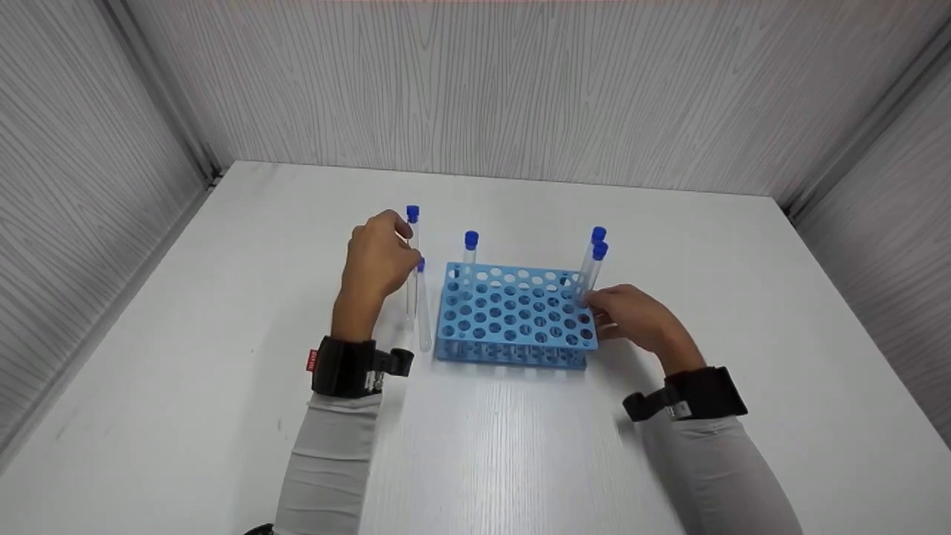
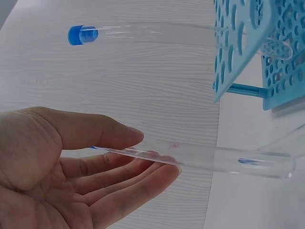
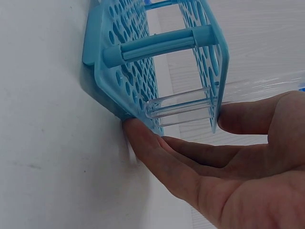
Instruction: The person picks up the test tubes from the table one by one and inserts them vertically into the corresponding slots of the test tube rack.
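My left hand [image 1: 377,253] pinches a clear test tube [image 2: 214,160] between thumb and fingers, left of the blue test tube rack [image 1: 516,344]. The tube's blue cap [image 1: 413,212] shows above the hand in the head view. A second capped tube [image 1: 424,319] is close beside it, next to the rack's left end. My right hand [image 1: 631,316] grips the rack's right end, thumb at the top plate and fingers low by the base. One capped tube [image 1: 470,256] stands in the rack's back left, and two more tubes [image 1: 592,271] lean at its right end.
The rack stands on a white table [image 1: 483,461] with a wood-grain look. Behind it rises a pale wood-grain panel [image 1: 483,89], with side panels to the left and right. Both wrists carry black straps with small camera mounts.
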The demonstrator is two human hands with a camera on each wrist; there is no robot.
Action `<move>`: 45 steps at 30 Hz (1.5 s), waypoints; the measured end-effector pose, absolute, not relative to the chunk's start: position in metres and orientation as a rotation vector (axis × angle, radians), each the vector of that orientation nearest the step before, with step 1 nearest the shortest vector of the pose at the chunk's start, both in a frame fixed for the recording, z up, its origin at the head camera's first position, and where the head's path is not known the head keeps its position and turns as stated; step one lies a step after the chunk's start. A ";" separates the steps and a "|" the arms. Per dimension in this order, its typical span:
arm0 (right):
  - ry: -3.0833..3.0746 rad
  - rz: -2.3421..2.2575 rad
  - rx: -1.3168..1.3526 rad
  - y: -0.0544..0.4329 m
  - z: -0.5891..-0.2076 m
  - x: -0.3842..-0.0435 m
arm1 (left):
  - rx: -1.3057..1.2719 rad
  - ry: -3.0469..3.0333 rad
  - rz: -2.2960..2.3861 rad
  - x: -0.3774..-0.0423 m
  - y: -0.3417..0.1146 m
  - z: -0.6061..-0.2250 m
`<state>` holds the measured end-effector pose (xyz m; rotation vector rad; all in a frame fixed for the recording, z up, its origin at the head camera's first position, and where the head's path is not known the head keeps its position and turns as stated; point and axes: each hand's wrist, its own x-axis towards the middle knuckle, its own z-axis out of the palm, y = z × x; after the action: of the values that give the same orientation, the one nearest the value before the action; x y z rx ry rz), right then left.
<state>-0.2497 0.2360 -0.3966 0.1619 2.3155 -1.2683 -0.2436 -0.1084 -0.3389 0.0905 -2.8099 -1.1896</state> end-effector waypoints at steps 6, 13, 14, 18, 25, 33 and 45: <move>2.322 -1.238 0.189 0.236 -0.397 -0.250 | 0.064 -2.775 -1.218 -0.241 -0.107 -0.335; 2.316 -1.253 0.200 0.236 -0.396 -0.249 | 0.053 -2.748 -1.258 -0.239 -0.104 -0.330; 2.315 -1.256 0.196 0.236 -0.396 -0.249 | 0.051 -2.746 -1.261 -0.238 -0.104 -0.330; 2.308 -1.266 0.183 0.236 -0.396 -0.249 | 0.042 -2.732 -1.256 -0.237 -0.102 -0.329; 2.302 -1.258 0.190 0.236 -0.395 -0.249 | 0.024 -2.696 -1.236 -0.234 -0.098 -0.326; 2.295 -1.292 0.142 0.237 -0.395 -0.249 | -0.013 -2.637 -1.218 -0.232 -0.092 -0.324; 2.292 -1.296 0.162 0.237 -0.396 -0.249 | -0.036 -2.594 -1.218 -0.230 -0.088 -0.322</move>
<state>-0.2493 0.2374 -0.3958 0.1617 2.2921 -1.2962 -0.2304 -0.0884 -0.3222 -0.0359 -2.5940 -1.2180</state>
